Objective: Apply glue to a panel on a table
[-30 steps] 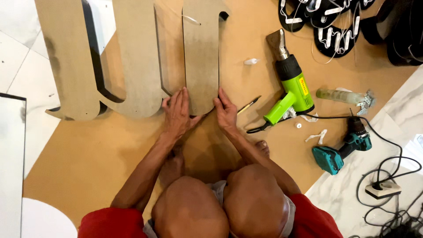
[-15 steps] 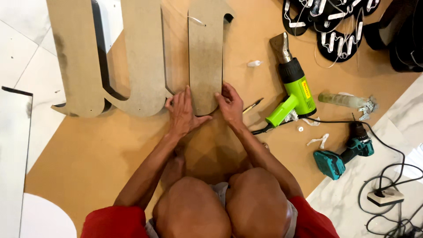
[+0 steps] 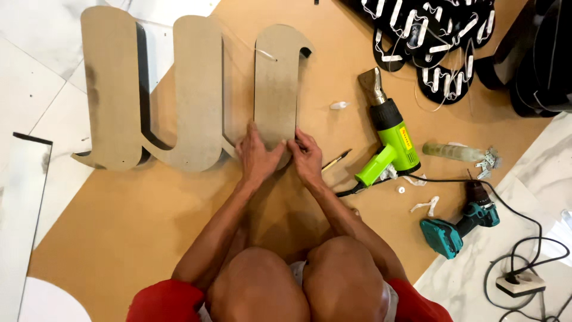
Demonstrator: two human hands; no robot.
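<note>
Pressing down on the near end of a big tan sign letter (image 3: 275, 89) lying on brown board (image 3: 119, 226), the left hand (image 3: 257, 156) lies flat, fingers together; the right hand (image 3: 307, 156) pinches its edge. A green heat gun (image 3: 390, 140) lies just right.

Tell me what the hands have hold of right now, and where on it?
Both the left hand and right hand press on the rounded bottom end of the tall brown cut-out shape lying flat; nothing is lifted.
</note>
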